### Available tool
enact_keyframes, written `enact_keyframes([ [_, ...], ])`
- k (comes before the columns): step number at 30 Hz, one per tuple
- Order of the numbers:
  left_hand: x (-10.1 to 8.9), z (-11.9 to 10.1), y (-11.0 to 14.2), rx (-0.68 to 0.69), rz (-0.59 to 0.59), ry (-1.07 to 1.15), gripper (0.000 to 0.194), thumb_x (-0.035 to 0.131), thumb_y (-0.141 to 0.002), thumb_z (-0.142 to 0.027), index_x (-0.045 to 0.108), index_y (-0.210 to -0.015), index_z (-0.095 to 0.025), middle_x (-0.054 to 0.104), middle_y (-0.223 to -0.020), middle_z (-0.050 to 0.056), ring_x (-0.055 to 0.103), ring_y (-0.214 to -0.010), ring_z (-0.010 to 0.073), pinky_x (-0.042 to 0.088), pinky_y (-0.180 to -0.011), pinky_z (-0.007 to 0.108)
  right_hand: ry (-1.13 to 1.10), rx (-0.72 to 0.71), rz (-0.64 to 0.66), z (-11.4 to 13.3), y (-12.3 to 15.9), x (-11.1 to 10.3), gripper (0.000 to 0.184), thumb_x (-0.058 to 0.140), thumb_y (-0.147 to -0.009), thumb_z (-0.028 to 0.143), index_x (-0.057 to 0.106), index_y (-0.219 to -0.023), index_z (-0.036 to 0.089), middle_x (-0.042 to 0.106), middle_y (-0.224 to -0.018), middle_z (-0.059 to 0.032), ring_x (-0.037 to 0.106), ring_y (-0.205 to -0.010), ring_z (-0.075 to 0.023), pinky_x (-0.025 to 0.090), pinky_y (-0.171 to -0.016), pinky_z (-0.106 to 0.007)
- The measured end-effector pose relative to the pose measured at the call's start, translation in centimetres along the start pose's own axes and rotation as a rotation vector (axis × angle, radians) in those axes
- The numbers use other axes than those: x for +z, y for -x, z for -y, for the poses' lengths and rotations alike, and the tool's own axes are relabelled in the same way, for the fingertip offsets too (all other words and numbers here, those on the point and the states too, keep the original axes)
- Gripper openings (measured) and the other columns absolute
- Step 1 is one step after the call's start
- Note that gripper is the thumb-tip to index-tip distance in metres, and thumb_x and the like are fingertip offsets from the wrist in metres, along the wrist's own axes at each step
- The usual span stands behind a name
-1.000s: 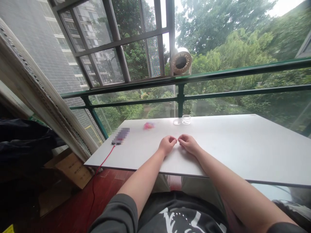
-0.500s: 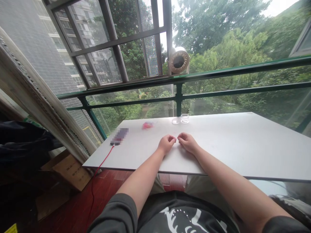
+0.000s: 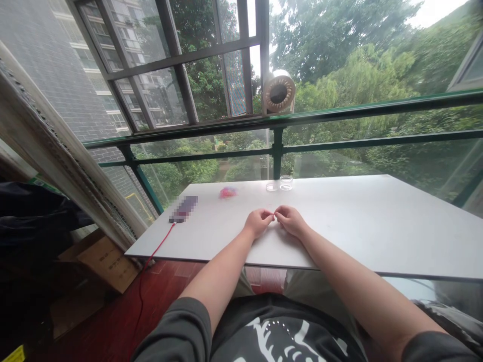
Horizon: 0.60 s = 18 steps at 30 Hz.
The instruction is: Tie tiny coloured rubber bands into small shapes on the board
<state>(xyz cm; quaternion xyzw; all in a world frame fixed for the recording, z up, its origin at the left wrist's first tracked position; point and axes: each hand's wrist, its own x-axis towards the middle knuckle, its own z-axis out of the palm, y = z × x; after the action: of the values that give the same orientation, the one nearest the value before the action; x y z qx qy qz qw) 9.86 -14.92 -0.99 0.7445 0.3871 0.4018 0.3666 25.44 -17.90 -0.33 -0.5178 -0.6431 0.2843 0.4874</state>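
Closing their slight gap, left hand [image 3: 259, 222] and right hand [image 3: 290, 220] now all but meet in narrow pinches; I can't tell what's held. Suggests fine two-handed work. Clear dishes [image 3: 286, 188] beyond, pink tangle [image 3: 228, 192] left of them.

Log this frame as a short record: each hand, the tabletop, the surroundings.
Left hand: fingertips pinched, close to the right's; any held item too small to tell
Right hand: same pinch, facing the left
Far edge of white table: shallow clear dish beside taller clear dish
Left of dishes: pink-red tangle
Table's left end: pixelated phone, red cable attached
Beyond table: green railing
Floor, left: cardboard box
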Motion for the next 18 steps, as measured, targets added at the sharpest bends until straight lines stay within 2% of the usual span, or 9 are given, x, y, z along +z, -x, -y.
enact_keyframes([
  [18,-0.36,0.30,-0.18,-0.012,-0.002,-0.051,0.017,0.054,-0.079,-0.029,0.063,-0.083,-0.016,0.072,-0.083,0.005,0.064,-0.076,0.0146,0.048,-0.071,0.026,-0.084,0.017,-0.001,-0.19,-0.24,0.09,0.011,0.049,-0.073,0.030,0.052,-0.072,0.019,0.053,-0.052,0.0036,0.048,-0.045,-0.0113,0.040,-0.046,-0.024],
])
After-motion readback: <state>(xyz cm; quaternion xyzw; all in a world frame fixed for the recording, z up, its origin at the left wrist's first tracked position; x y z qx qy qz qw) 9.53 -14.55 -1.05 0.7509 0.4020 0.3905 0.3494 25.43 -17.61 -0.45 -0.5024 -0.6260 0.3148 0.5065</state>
